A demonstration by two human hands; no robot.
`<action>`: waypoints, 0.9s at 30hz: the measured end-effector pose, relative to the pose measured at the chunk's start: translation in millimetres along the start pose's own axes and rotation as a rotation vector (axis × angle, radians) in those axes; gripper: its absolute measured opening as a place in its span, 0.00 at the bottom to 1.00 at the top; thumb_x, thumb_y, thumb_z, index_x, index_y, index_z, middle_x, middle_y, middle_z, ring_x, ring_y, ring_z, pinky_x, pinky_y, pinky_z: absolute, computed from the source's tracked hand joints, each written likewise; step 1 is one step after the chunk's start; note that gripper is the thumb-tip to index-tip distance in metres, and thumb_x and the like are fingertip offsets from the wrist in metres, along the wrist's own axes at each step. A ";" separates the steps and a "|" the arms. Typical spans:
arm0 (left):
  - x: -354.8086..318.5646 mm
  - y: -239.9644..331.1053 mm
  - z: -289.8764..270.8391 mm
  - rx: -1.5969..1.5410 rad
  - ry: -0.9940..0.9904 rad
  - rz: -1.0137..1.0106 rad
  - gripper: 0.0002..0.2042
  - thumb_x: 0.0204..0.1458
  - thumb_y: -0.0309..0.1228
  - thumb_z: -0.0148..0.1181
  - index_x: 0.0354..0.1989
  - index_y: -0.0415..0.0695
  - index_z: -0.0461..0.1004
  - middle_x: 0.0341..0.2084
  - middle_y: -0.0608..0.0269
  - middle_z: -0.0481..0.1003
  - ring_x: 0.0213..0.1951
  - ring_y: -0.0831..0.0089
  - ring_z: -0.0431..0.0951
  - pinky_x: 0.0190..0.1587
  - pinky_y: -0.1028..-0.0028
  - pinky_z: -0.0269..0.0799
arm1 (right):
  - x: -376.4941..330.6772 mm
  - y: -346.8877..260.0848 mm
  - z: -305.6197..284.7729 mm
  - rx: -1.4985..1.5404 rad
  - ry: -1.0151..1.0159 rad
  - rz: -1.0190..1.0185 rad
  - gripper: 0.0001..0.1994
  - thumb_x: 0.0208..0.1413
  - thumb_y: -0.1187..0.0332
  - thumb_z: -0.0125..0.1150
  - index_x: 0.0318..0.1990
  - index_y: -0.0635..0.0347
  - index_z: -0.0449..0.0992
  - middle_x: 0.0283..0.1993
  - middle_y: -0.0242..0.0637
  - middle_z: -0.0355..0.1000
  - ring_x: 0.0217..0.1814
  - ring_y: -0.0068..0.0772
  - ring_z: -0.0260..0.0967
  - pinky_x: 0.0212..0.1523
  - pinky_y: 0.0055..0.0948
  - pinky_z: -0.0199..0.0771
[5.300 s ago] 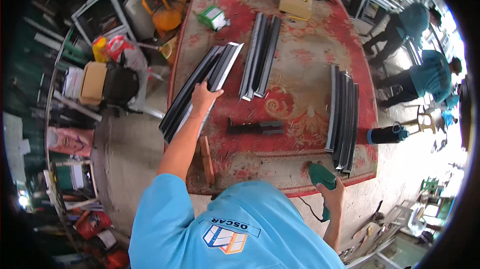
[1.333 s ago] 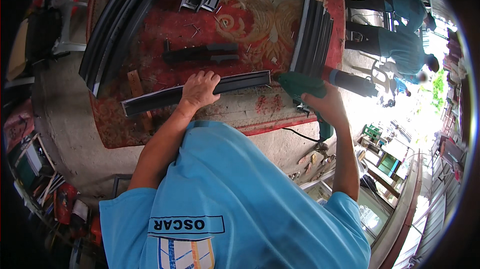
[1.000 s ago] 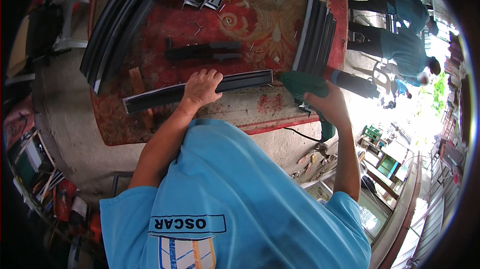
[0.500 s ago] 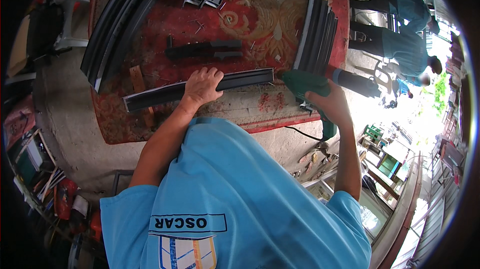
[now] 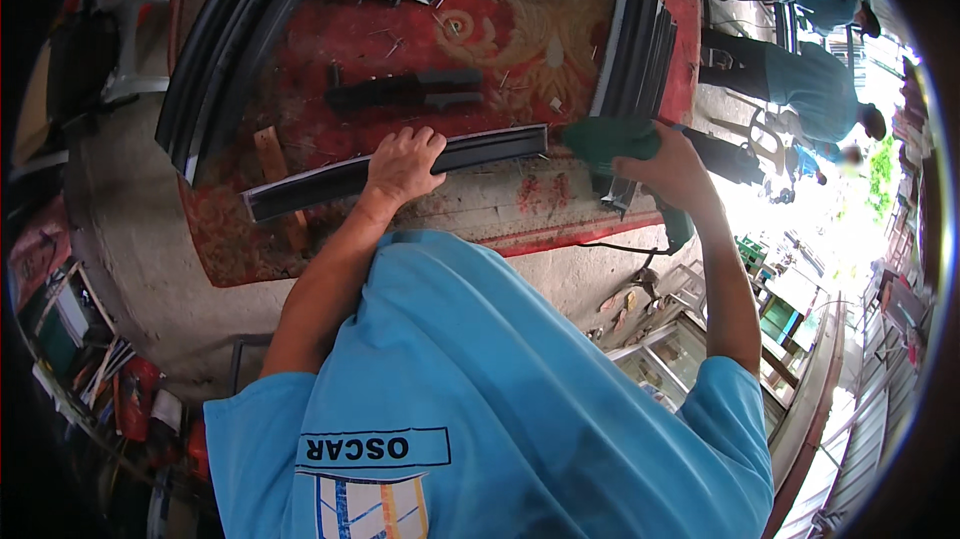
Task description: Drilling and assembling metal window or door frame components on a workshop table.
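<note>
My left hand [image 5: 403,167] presses down on a long dark metal profile [image 5: 490,149], with its fingers curled over the far edge. The profile lies along the near part of a table covered in worn red patterned carpet. In my right hand [image 5: 678,174] is a green corded power drill [image 5: 603,142], held by its body at the profile's right end. Its front points left, close to that end; whether they touch I cannot tell. The drill's handle and black cord [image 5: 625,248] hang toward me at the table's edge.
Curved dark profiles [image 5: 235,34] lie at the left, more straight ones [image 5: 635,49] at the right. Black pieces [image 5: 405,92] and scattered nails or screws rest on the red carpet [image 5: 330,154]. A wooden strip [image 5: 268,161] passes under the profile. Two people [image 5: 810,89] stand beyond the right side.
My right hand and the drill have shifted slightly right, and the drill's handle has swung toward the right. My left hand stays on the profile, nearly unmoved.
</note>
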State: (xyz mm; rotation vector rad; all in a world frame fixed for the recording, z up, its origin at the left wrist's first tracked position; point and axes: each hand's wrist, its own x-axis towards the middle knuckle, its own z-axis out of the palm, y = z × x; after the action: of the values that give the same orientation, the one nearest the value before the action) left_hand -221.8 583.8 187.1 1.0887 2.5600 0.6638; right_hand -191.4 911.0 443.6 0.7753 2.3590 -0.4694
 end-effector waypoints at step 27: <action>2.7 -0.7 -1.2 -0.019 0.005 0.000 0.22 0.38 0.45 0.77 0.39 0.49 0.77 0.38 0.65 0.78 0.43 0.60 0.80 0.44 0.58 0.79 | -20.1 -5.4 29.7 -0.359 0.058 -0.209 0.39 0.36 0.47 0.74 0.58 0.58 0.79 0.36 0.51 0.83 0.42 0.56 0.82 0.50 0.47 0.80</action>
State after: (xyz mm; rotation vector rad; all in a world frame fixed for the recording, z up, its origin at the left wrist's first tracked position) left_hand -224.6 585.0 187.6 1.0829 2.5526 0.6903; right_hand -168.9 883.9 434.9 0.3831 2.4927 -0.0992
